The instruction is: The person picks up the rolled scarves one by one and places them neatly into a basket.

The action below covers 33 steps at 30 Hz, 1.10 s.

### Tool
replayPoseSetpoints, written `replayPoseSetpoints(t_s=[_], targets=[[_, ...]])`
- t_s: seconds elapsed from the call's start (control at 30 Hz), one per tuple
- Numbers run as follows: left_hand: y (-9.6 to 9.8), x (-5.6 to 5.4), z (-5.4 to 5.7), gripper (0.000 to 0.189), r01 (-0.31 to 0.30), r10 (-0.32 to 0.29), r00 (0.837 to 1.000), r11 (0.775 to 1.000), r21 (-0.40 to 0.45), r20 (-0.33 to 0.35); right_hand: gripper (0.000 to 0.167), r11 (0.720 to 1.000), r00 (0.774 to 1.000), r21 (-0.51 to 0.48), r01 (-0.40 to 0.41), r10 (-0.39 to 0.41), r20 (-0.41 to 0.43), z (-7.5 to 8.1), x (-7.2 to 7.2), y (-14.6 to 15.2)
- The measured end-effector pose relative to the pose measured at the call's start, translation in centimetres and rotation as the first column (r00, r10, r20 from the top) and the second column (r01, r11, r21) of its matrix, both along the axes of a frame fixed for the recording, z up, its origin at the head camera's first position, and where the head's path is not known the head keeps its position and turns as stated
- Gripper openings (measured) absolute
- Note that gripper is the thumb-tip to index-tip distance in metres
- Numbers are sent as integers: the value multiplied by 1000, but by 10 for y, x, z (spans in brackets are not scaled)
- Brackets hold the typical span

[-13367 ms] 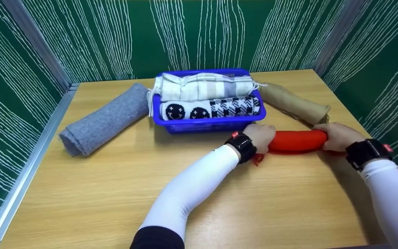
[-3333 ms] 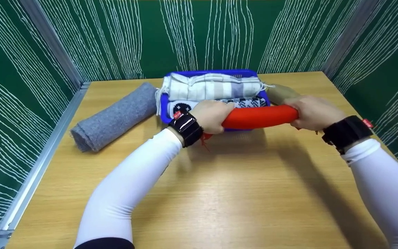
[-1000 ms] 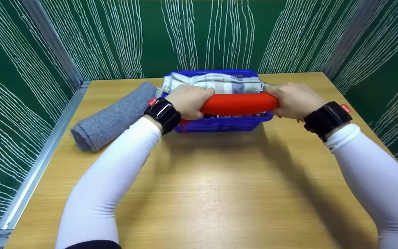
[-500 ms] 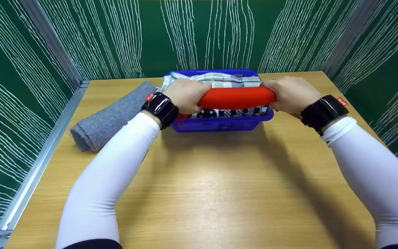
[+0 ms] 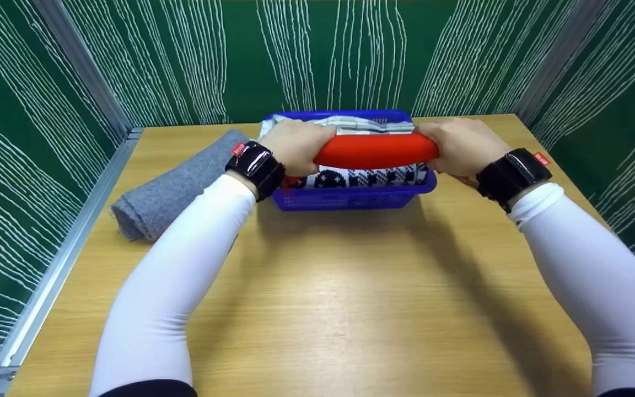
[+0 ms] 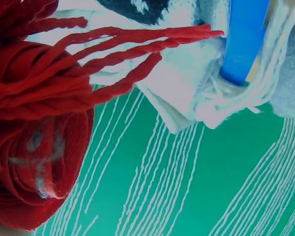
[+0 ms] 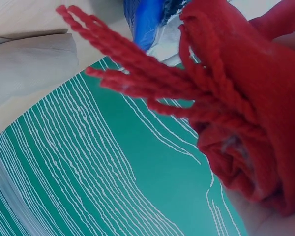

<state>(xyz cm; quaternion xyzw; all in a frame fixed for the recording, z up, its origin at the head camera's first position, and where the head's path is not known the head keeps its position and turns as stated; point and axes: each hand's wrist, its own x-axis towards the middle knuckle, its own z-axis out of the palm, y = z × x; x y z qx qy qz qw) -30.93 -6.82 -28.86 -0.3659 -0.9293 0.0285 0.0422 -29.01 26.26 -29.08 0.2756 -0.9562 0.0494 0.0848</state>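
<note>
Wristband tags (image 5: 238, 149) bear illegible marks; left hand (image 5: 297, 145) and right hand (image 5: 463, 145) grip the red roll (image 5: 377, 151).

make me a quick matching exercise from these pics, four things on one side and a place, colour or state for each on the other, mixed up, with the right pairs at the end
Column one
1. red roll
2. grey roll
3. basket
4. black-and-white roll

Column two
A. on the table, left of the basket
B. inside the basket, toward its near side
C. gripped by the left hand and the right hand
D. blue, with small holes in it

Right pairs: 1-C, 2-A, 3-D, 4-B
</note>
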Motion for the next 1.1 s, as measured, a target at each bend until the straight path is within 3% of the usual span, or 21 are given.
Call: replayPoseSetpoints(t_s=[0.43,0.87,1.1], targets=[[-10,-7,-11,44,-23,22,1000,1000,15,20,38,999,1000,32,-22,22,0,-8,-9,-10],[-19,-9,-29,43,-27,26,999,999,18,24,41,999,999,45,-8,6,49,-23,-14,-19],[-23,-9,-33,42,-22,22,1000,1000,7,14,48,998,996,56,9,-13,85,-26,-14,-23]])
